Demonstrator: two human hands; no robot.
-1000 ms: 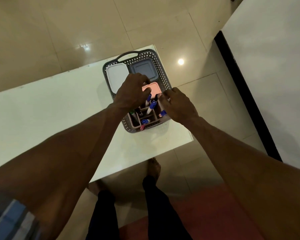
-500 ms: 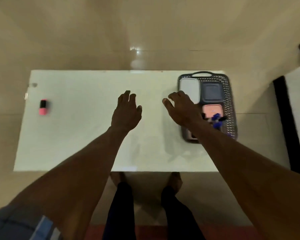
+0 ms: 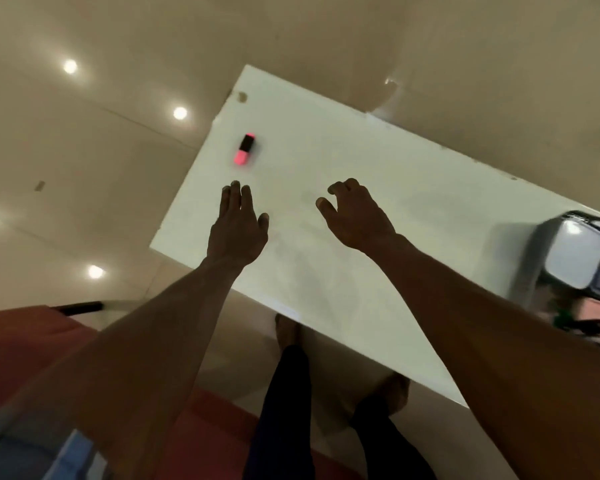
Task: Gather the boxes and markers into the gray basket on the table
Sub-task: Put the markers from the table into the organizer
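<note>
A pink marker [image 3: 245, 149] with a black cap is left lying flat near the bench's far-left corner, well apart from the gray basket [image 3: 530, 268] holding a white box [image 3: 574, 256].

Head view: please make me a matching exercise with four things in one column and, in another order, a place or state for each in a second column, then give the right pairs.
Things:
1. pink marker
2. left hand
3. right hand
4. gray basket

Places or states:
A. at the right edge of the view, white box inside
B. fingers curled, holding nothing
C. lying alone near the far left end of the table
D. flat and open, just short of the marker

Pairs: 1-C, 2-D, 3-B, 4-A
</note>
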